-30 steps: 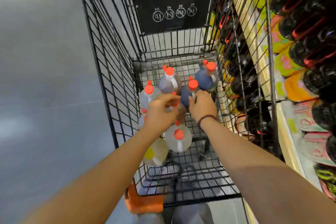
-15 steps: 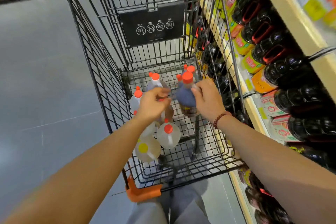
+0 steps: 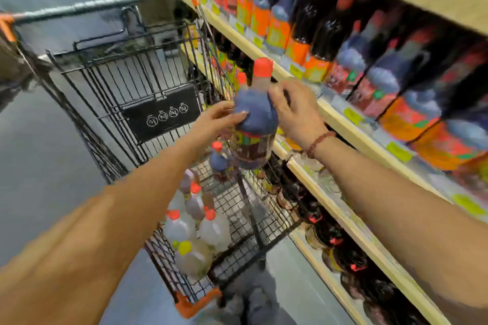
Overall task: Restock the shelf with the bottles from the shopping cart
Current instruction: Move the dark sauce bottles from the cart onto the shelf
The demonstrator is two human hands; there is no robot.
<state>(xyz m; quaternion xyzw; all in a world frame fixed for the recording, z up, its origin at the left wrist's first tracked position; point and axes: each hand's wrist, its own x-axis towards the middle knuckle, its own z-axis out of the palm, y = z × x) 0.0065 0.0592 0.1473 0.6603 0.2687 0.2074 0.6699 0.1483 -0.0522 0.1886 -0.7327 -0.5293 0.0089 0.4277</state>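
Head view: single wide-angle frame, looking down over both forearms toward cart and shelving.
Held item: dark plastic bottle with an orange cap and a colourful label (image 3: 254, 124), upright, lifted clear above the black wire shopping cart (image 3: 126, 79) and close to the shelf front.
Left hand (image 3: 215, 121): fingertips pressed on the bottle's left shoulder, apparently steadying it more than bearing it.
Right hand (image 3: 295, 111): wrapped round the bottle's right shoulder; a beaded bracelet (image 3: 320, 141) circles the wrist.
Reason for the hold: two hands on opposite sides probably keep a heavy, full bottle from swinging on its way across.
Second cap: another orange cap (image 3: 241, 78) shows just behind the held bottle; whether either hand grips that bottle cannot be told.
Destination: pale wooden shelf edge (image 3: 343, 124) on the right, carrying rows of like dark bottles with orange labels (image 3: 277, 26).
Stock left in cart: pale translucent jugs with orange caps (image 3: 214, 229) at the near end, one small dark bottle (image 3: 219, 159) farther in.
Hidden or unclear: motion blur smears all label print; lower shelf contents read only as dark shapes; the cart's near corner is cut by the left forearm.
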